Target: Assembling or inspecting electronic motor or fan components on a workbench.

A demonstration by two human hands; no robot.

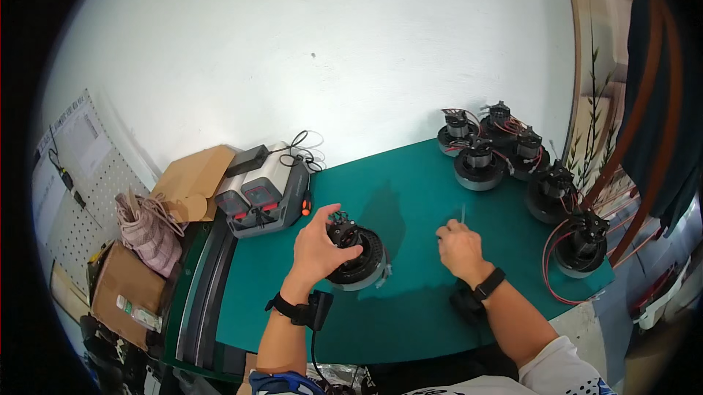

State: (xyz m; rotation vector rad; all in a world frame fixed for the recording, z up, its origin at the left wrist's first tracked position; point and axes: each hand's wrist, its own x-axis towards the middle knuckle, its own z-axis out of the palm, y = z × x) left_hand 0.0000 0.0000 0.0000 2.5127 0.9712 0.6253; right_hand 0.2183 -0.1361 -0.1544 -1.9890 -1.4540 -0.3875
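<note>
My left hand [316,250] is curved around the top of a black motor unit [364,263], thumb on one side and fingers on the other. The unit has a wide round base with a grey lower rim and stands on the green mat. My right hand [461,248] is closed, low over the mat to the right of that unit. A thin, pale rod-like tool [463,212] sticks out beyond its fingers; the rest of it is hidden in the hand. Both wrists wear black straps.
Several similar motor units [480,164] with red and black wires stand along the right side of the green mat [329,329]. At the left back are a grey two-part device [258,194], an orange-tipped screwdriver [306,203], a cardboard box [192,179] and a cloth pouch [149,234].
</note>
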